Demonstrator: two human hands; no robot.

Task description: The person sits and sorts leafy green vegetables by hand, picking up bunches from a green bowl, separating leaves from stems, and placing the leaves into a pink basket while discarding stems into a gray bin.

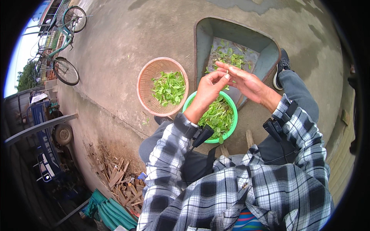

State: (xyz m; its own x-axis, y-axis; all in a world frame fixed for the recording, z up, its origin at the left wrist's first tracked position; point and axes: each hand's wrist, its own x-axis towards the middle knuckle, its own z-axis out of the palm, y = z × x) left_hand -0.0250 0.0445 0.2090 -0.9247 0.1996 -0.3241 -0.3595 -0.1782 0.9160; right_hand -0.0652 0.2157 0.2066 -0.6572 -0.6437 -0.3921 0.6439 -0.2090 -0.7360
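Note:
My left hand [210,86] pinches a thin pale plant stem [227,71] between thumb and index finger. Close against it, my right hand [248,85] is held with its fingers stretched out and palm partly showing. Both hands are above the gap between a bright green plastic basket [235,115] and a grey metal wheelbarrow tray [231,27]. Leafy green seedlings [216,115] fill the green basket, partly hidden by my left forearm. More loose greens [231,56] lie on the tray's floor. To the left, an orange-pink plastic basket [143,86] holds a heap of leafy greens [169,88].
A pile of scrap wood [124,182] and a folded teal tarp [111,212] lie at lower left. Beyond stand a blue cargo tricycle [43,135] and a green bicycle [65,36]. A wheelbarrow handle [249,139] reaches between my legs over the concrete ground [124,57].

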